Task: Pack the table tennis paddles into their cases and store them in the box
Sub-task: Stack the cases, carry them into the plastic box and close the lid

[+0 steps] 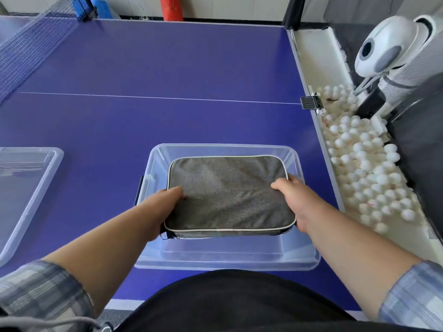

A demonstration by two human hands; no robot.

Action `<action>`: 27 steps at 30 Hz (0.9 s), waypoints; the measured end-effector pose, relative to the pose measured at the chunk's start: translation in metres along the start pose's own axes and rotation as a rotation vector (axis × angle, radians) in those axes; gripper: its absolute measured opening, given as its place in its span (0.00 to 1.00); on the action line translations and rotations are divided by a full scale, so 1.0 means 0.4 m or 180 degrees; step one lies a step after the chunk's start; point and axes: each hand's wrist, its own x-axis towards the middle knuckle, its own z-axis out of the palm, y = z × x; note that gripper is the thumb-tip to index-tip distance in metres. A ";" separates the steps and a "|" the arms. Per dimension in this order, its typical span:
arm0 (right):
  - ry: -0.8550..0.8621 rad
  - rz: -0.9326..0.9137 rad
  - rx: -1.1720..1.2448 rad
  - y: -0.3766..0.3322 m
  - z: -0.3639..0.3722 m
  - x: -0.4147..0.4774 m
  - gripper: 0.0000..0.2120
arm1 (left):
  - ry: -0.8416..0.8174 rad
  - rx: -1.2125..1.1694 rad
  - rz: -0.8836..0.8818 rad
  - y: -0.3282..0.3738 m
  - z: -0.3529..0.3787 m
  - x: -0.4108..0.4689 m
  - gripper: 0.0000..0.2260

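Case clamped at both short ends by left hand and right hand, tilted over the box; to be levelled, lowered flat inside, then released.

No text or label can be read anywhere.
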 end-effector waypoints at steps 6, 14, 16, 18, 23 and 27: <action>0.0220 0.0246 -0.0854 0.067 0.072 0.065 0.27 | 0.0644 -0.0039 -0.0258 -0.028 0.048 0.064 0.23; 0.0504 0.0674 -0.1373 0.120 0.089 0.141 0.41 | 0.0709 0.0415 -0.0467 -0.062 0.091 0.159 0.34; 0.0642 0.0654 -0.1623 0.139 0.092 0.145 0.41 | 0.0798 0.0687 -0.0350 -0.076 0.096 0.184 0.35; 0.0688 0.0542 -0.1805 0.150 0.093 0.146 0.43 | 0.0864 0.0802 -0.0298 -0.080 0.099 0.194 0.34; 0.0548 -0.0166 -0.2837 0.146 0.101 0.117 0.51 | 0.1125 0.1076 0.0122 -0.071 0.116 0.183 0.35; -0.0062 -0.0977 -0.4354 0.153 0.124 0.092 0.44 | 0.0881 0.2538 0.0871 -0.086 0.124 0.157 0.29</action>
